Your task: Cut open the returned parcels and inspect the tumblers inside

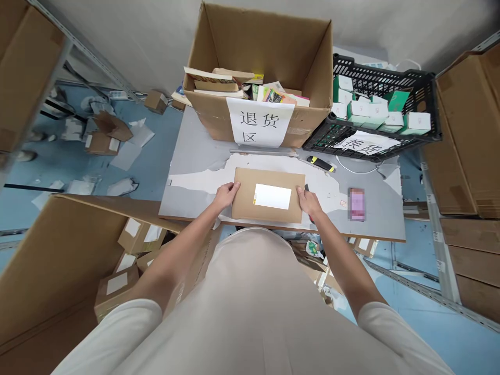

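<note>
1. From my remote view, most of the dark, red-edged tool [307,187] in the right hand [308,202] is hidden; I can't identify it.
2. I can't read the small print on the white label [272,196], and the parcel's underside is out of my sight.
3. The parcel [269,177] sits by the middle of the bench's [385,208] near edge, label up, long axis running left to right along that edge.
4. I see the left hand [227,196] gripping its left end, the right hand its right.
</note>
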Demonstrator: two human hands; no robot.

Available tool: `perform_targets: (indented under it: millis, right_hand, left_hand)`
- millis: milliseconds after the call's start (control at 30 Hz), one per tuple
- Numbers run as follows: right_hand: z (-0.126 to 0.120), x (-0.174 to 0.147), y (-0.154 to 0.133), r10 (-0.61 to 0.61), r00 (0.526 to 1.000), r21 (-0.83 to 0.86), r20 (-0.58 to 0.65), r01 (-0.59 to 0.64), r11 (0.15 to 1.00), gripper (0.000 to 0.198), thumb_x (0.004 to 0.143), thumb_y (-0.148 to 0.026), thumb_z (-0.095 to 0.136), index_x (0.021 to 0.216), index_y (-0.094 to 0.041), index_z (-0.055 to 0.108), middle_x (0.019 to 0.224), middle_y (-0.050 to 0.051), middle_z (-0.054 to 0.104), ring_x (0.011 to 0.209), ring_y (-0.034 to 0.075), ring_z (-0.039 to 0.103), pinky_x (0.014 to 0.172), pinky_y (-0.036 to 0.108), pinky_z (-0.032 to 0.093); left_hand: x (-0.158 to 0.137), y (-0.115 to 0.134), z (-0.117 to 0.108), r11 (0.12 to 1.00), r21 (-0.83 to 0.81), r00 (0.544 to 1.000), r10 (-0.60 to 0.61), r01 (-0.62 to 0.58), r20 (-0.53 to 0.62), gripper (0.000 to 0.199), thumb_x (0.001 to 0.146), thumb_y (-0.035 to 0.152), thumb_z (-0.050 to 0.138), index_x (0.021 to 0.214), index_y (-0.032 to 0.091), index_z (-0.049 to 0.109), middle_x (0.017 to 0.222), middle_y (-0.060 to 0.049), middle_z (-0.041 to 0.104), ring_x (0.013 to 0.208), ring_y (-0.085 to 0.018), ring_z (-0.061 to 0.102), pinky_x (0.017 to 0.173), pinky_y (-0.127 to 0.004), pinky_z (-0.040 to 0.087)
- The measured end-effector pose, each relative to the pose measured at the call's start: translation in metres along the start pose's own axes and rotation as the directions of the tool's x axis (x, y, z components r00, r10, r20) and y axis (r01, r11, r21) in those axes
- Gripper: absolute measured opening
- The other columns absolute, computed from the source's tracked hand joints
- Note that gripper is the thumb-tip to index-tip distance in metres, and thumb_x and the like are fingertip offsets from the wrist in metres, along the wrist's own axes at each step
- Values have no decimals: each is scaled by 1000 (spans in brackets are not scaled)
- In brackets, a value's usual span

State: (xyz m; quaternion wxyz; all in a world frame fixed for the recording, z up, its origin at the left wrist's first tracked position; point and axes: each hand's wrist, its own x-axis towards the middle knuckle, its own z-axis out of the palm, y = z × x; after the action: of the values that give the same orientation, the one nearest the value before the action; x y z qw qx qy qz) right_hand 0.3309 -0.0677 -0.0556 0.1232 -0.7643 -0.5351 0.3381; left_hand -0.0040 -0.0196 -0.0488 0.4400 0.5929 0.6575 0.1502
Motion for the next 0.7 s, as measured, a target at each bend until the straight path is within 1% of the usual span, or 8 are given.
perform_targets:
  millis: [67, 167, 333, 433, 500, 567, 633, 700]
  right_hand:
    - [1, 7, 1, 44, 999, 2, 22, -44, 999, 75, 86, -77, 24, 81, -17, 69, 85, 19, 71, 107, 35, 61, 97, 45, 42]
    - [3, 13, 1, 63, 997, -9, 48, -63, 998, 77, 86, -77, 23, 81, -15, 69, 89, 21, 71, 106, 36, 62, 96, 47, 43]
    - [4, 9, 2, 50, 998, -1, 42, -50, 999, 75, 86, -76, 26, 84, -15, 70, 93, 22, 71, 103, 38, 63, 92, 50, 45]
    - [4, 2, 8, 14, 1000, 26, 28, -15, 1000, 70, 87, -73, 28, 87, -17, 71, 94, 18, 72, 101, 34, 64, 91, 46, 47]
    - [6, -5, 19, -19, 999, 98, 36, 16, 995, 67, 88, -71, 29, 92, -19, 71, 92, 14, 73, 94, 30, 67, 87, 43, 51]
    - [12, -14, 34, -29, 999, 252, 46, 16, 968, 65, 89, -69, 29, 104, -20, 70, 92, 11, 73, 83, 26, 69, 80, 42, 55]
    - [20, -24, 51, -17, 999, 397, 39, 0, 918, 64, 91, -64, 30, 121, -18, 63, 101, 11, 72, 78, 22, 70, 78, 42, 57]
    - [28, -35, 66, -20, 999, 437, 25, 7, 899, 61, 90, -55, 39, 135, -15, 52, 116, 14, 67, 84, 21, 70, 84, 44, 56]
  left_hand:
    - [5, -3, 5, 1000, -3, 1000, -27, 27, -11, 62, 87, 65, 36, 94, 15, 72, 93, -9, 73, 88, -23, 63, 77, -30, 46]
    - [11, -6, 8, 999, -1, 999, -37, 37, -5, 62, 87, 64, 35, 95, 15, 72, 97, -10, 73, 92, -25, 64, 80, -31, 46]
    - [13, -10, 12, 999, -14, 999, -41, 41, 7, 64, 88, 65, 35, 96, 15, 73, 96, -11, 74, 92, -28, 65, 80, -34, 47]
    - [11, -16, 15, 996, -87, 1000, -13, 11, -22, 61, 88, 63, 37, 107, 16, 71, 107, -10, 73, 100, -28, 64, 86, -36, 47]
    - [9, -26, 17, 988, -156, 999, 4, -10, -41, 59, 88, 61, 39, 112, 16, 69, 113, -10, 71, 104, -27, 63, 91, -37, 47]
    - [4, -40, 20, 969, -246, 999, -21, 8, -50, 59, 88, 58, 39, 117, 14, 65, 117, -12, 68, 104, -25, 64, 94, -39, 47]
    - [-3, -55, 22, 949, -311, 997, -67, 51, -42, 59, 88, 54, 40, 123, 11, 61, 120, -16, 66, 101, -24, 65, 94, -41, 48]
    - [-14, -69, 23, 941, -329, 996, -89, 81, -9, 60, 83, 49, 48, 127, 9, 57, 123, -19, 64, 101, -24, 66, 95, -43, 49]
